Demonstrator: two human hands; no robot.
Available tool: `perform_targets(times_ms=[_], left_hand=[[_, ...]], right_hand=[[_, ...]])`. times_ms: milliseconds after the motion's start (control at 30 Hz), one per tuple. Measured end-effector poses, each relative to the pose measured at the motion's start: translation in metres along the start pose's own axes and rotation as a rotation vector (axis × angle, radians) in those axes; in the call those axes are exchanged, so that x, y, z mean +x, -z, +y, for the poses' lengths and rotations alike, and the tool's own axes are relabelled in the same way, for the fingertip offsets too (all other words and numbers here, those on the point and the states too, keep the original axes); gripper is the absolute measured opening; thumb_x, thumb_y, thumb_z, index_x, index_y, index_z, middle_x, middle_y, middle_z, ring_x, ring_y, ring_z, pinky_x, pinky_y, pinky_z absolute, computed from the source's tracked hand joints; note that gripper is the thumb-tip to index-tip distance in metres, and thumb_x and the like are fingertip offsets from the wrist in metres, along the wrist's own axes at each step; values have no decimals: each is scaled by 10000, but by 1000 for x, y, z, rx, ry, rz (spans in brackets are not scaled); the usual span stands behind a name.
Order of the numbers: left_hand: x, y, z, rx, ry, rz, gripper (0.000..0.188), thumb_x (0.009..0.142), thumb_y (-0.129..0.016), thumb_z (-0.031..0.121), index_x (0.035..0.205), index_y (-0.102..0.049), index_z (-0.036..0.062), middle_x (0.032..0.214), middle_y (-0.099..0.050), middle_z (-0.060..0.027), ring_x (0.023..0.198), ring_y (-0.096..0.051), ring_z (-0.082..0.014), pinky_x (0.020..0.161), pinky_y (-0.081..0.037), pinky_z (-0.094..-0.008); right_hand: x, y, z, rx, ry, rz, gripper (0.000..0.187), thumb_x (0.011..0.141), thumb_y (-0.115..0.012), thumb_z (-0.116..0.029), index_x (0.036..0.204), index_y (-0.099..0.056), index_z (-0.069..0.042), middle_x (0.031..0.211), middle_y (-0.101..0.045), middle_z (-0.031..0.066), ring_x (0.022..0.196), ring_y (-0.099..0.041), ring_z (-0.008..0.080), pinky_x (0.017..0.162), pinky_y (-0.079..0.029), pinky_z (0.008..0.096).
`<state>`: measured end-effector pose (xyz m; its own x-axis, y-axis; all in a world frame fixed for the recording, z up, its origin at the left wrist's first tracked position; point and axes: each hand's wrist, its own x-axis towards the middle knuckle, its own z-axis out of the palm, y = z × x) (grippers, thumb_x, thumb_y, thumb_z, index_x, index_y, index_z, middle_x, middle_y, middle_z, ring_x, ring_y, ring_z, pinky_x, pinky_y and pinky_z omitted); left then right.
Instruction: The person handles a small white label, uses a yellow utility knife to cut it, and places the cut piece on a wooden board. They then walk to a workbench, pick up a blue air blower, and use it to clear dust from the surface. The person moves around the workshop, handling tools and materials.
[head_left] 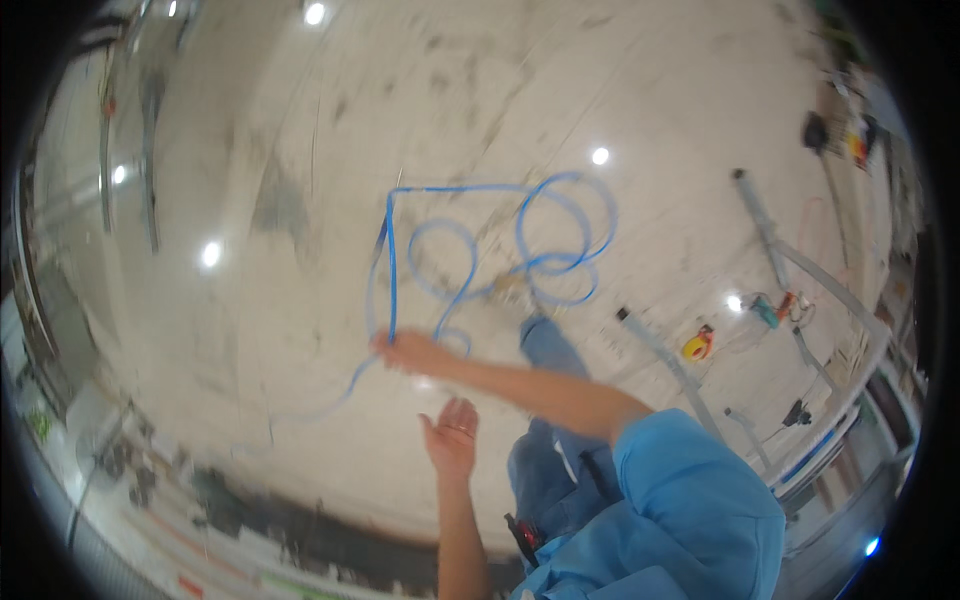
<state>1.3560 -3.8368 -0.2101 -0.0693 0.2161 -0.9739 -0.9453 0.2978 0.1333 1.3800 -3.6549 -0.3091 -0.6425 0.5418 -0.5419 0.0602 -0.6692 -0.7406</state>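
Observation:
A long, thin blue strip point(391, 265) lies on the pale floor; whether it is flat band or tubing, blur keeps me from telling. It runs straight up from my right hand point(405, 353), bends sharply at a corner and goes right into several loose loops. My right hand reaches across from the right, its fingers closed round the strip's near part. Below it, my left hand point(455, 435) is raised palm up, fingers stretched out, holding nothing. A paler blue length trails off to the lower left of my right hand.
My shoe point(513, 290) stands among the blue loops. To the right lie grey metal bars point(668, 362), a yellow and orange round tool point(698, 343) and a teal power tool point(768, 311). Long bars point(149, 170) lie at the far left. Clutter lines the lower left edge.

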Motion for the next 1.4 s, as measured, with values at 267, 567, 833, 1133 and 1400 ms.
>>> perform_targets(times_ms=[267, 567, 833, 1133, 1400], left_hand=[[1, -246, 151, -384, -330, -218, 532, 1002, -542, 340, 1306, -529, -96, 1375, -567, -160, 1259, -544, -212, 1115, -414, -353], [-117, -445, 105, 178, -627, -208, 208, 974, -514, 263, 939, -640, 101, 668, -486, 19, 439, -345, -99, 387, -273, -242], [-135, -678, -102, 1512, -1395, -828, 326, 1024, -414, 263, 1187, -612, 62, 808, -613, -33, 738, -545, -154, 621, -422, -292], [-189, -817, -401, 2553, -961, -1689, 276, 1032, -483, 312, 1120, -621, 91, 755, -704, -104, 709, -678, -306, 686, -503, -415], [-160, -894, -600, 2792, -360, -1935, 325, 1031, -469, 387, 1193, -585, 129, 794, -696, -120, 806, -690, -360, 714, -515, -456]], right_hand=[[-219, 65, -220, 898, -28, -144, 334, 1065, -462, -422, 923, -552, -133, 889, -674, 55, 798, -618, 156, 706, -485, 321], [-350, 225, -313, 519, 143, 397, 468, 964, -588, -445, 1191, -617, -37, 959, -729, 138, 776, -701, 197, 636, -580, 343], [-405, 449, -418, 159, 367, 894, 599, 936, -583, -605, 1093, -630, -29, 956, -666, 110, 852, -640, 205, 739, -548, 346], [-517, 654, -410, 1168, 502, 1400, 675, 877, -660, -609, 1286, -515, -90, 1171, -641, 199, 1044, -653, 329, 898, -531, 484], [-606, 791, -324, 1805, 887, 1105, 428, 967, -606, -502, 1234, -447, -207, 853, -620, 122, 609, -598, 215, 556, -523, 376]])
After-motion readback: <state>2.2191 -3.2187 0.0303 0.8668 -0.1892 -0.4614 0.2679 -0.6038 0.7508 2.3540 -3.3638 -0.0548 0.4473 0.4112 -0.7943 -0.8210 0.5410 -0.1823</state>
